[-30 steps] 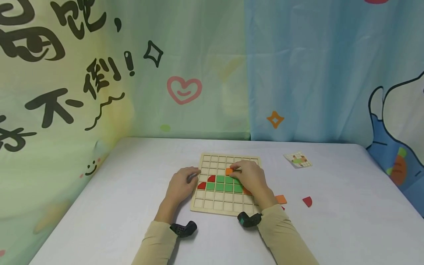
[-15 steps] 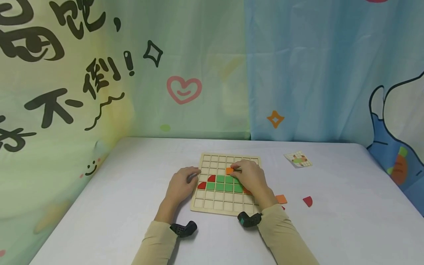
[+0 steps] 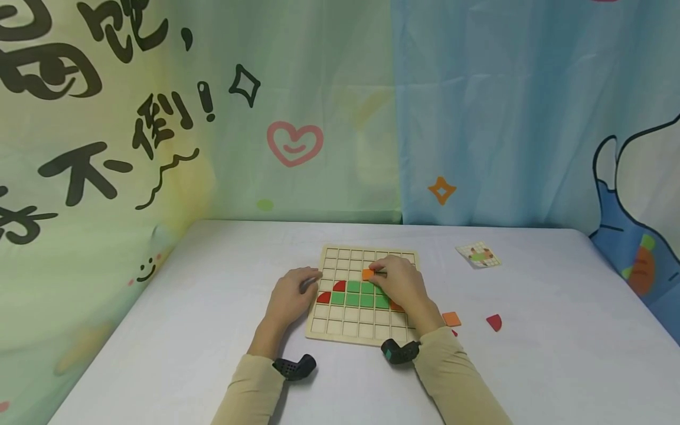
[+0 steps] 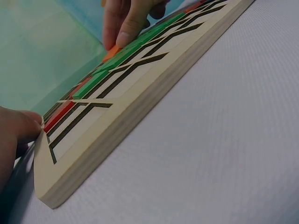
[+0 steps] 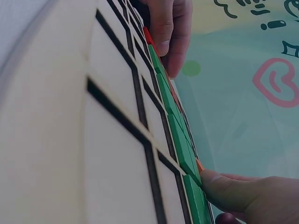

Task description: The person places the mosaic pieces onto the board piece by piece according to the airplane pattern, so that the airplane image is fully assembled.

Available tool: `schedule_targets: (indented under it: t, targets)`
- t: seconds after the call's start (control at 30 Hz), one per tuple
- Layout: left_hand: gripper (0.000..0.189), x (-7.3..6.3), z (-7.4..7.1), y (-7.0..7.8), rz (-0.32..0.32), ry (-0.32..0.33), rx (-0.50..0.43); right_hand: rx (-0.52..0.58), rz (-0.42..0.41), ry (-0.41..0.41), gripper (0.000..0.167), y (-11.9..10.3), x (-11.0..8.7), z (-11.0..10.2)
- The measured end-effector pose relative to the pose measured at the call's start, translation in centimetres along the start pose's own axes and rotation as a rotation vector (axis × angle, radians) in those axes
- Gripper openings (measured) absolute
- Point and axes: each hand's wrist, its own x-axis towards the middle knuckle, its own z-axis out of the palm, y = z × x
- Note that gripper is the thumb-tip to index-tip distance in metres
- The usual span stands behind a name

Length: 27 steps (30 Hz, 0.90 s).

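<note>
A wooden grid board (image 3: 350, 329) lies on the table, with several green square tiles (image 3: 352, 300) in two rows of its cells. Two red quarter-round tiles (image 3: 324, 297) sit at the left ends of these rows. My right hand (image 3: 402, 284) reaches over the board's right side, and its thumb and fingertips pinch an orange square tile (image 3: 368, 274) just above the green rows. Under that wrist, another orange-red tile (image 3: 395, 306) is partly covered. My left hand (image 3: 289, 298) rests against the board's left edge, thumb and fingers touching it; its thumb (image 4: 29, 122) shows beside a red tile.
Right of the board lie a loose orange tile (image 3: 451, 319), a red quarter-round tile (image 3: 494, 322) and a red piece (image 3: 454, 333) mostly hidden by the forearm. A patterned card (image 3: 478, 255) lies further back. Printed curtains (image 3: 340, 195) stand behind the white table (image 3: 558, 283).
</note>
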Motion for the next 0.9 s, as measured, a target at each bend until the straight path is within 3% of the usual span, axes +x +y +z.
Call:
schedule_targets:
  t: [0.9]
  targets:
    - [0.03,-0.03,-0.1,0.24,-0.012,-0.009,-0.001,-0.015,0.028,-0.048,0.022,0.11,0.13,-0.09]
